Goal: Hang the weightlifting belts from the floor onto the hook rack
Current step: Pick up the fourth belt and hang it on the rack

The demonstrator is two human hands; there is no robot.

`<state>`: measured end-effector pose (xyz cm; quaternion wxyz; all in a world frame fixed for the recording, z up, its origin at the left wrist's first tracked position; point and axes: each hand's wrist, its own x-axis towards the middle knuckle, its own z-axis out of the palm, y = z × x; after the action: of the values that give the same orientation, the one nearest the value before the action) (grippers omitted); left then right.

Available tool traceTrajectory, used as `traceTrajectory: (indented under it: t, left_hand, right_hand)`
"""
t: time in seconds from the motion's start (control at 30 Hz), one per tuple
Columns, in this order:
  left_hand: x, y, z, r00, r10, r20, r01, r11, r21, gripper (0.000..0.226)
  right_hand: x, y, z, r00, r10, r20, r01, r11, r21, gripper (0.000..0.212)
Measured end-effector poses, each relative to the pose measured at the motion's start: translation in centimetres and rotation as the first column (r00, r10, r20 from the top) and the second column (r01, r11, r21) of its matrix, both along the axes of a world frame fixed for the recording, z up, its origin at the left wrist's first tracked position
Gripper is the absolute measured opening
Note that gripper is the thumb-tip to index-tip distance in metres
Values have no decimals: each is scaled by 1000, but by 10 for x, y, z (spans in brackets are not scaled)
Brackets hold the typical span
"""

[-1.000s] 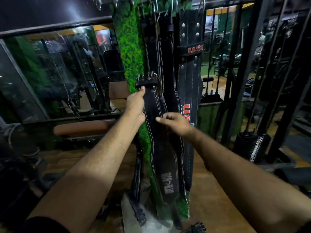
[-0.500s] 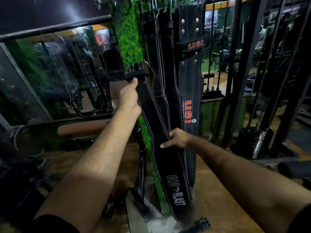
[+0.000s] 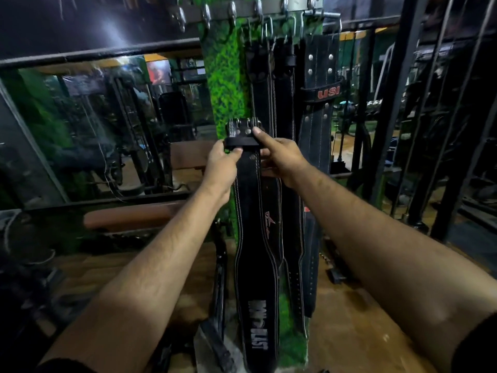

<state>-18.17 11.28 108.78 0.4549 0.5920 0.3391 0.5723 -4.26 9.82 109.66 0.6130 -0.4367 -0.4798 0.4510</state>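
Belt point(image 3: 254, 224) hangs at frame centre, pinched just below its buckle point(image 3: 243, 129) by left hand point(image 3: 222, 164) and right hand point(image 3: 279, 157) (index extended); raise buckle squarely to a free hook point(image 3: 206, 16) at upper centre.

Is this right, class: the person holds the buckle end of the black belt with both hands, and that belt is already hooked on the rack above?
Not quite. Both the left hand and right hand do hold the buckle end of the black belt, but the head view shows it well below the hook rack, not yet hooked.
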Motion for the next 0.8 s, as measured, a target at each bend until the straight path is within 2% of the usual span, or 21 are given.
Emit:
traceTrajectory:
  t: [0.07, 0.17, 0.23, 0.3, 0.4, 0.5, 0.6, 0.67, 0.73, 0.8]
  left_hand:
    - [-7, 5, -4, 999, 11, -52, -9, 999, 32, 24]
    - [-16, 11, -8, 988, 18, -152, -7, 997, 75, 26]
    - [-24, 17, -13, 973, 47, -224, -24, 994, 105, 30]
    - [-32, 21, -14, 960, 114, -256, -82, 988, 130, 34]
    - [-43, 27, -5, 979, 163, -125, -154, 985, 77, 42]
    - [-48, 35, 5, 987, 135, -86, -130, 989, 69, 25]
    - [-50, 50, 10, 977, 183, -112, -176, 982, 67, 56]
    - [-47, 57, 15, 984, 138, -115, -133, 990, 51, 46]
    - [-42, 64, 19, 998, 22, -55, -23, 1000, -2, 33]
    - [-34, 67, 19, 1000, 18, 10, -18, 1000, -3, 23]
  right_hand:
    - [-7, 3, 1, 1000, 14, 19, -13, 999, -34, 47]
    - [-17, 4, 3, 999, 18, 50, -16, 999, -37, 27]
    - [-21, 7, 3, 996, -41, 82, 41, 999, 6, 22]
    - [-24, 13, -1, 984, -112, 140, 104, 993, 63, 26]
    - [-26, 23, -7, 963, -185, 194, 157, 976, 152, 36]
    - [-32, 27, -7, 948, -235, 215, 179, 951, 250, 29]
    - [-37, 31, -7, 927, -271, 259, 181, 929, 323, 32]
    - [-36, 37, -9, 910, -288, 298, 180, 923, 341, 34]
    - [-32, 43, -9, 902, -296, 314, 195, 929, 315, 33]
    - [-28, 46, -4, 820, -390, 420, 285, 913, 292, 39]
